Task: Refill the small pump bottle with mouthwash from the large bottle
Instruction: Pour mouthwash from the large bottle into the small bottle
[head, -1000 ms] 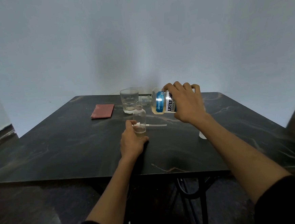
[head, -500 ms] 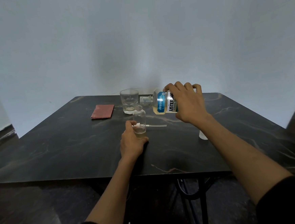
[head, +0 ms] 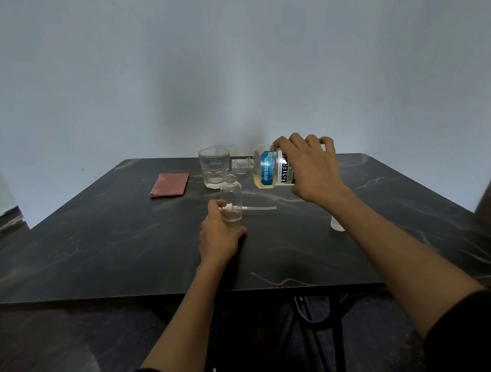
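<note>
1. Mouthwash bottle (head: 269,169), gripped by the right hand (head: 310,169), has tipped further in the last second, neck level just above the small bottle (head: 231,201).
2. Left hand (head: 217,235) steadies that bottle, upright mid-table (head: 96,241); pouring looks imminent.

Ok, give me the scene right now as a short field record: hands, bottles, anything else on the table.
left hand: grips small bottle, upright on table, uncapped, a little liquid at bottom
right hand: holds large bottle tipped sideways, neck toward small bottle
pour: no stream visible
pump: lying behind small bottle
also: glass, red cloth
</note>
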